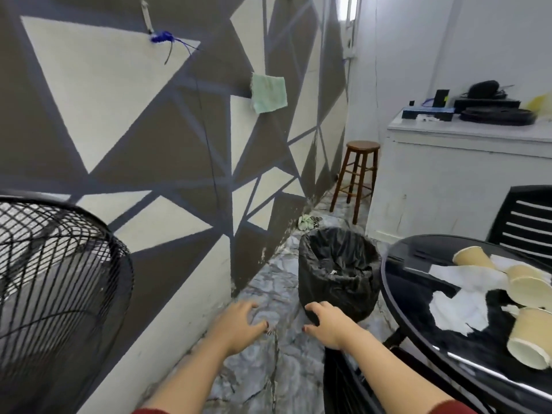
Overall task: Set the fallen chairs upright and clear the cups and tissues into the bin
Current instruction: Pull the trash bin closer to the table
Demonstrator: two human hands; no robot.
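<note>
Cups [474, 258] and crumpled white tissues [461, 311] lie scattered on the glossy black round table [418, 333] at the right of the frame, four paper cups tipped on their sides with mouths pointing different ways, as a person reaches both arms forward over the marbled floor. The litter sits to the right of both hands and a little ahead; the right hand [327, 322] is the nearer, hovering in front of the black-lined bin [339, 270], which stands just beside the table's left edge. The left hand [239, 324] hangs further left, toward the patterned wall. Both hands are spread loosely, fingers apart, holding nothing; whether the right one brushes the bin's base cannot be told. A black slatted chair [525, 219] stands upright behind the table; a dark slatted shape [343, 383] below the right forearm may be another chair
</note>
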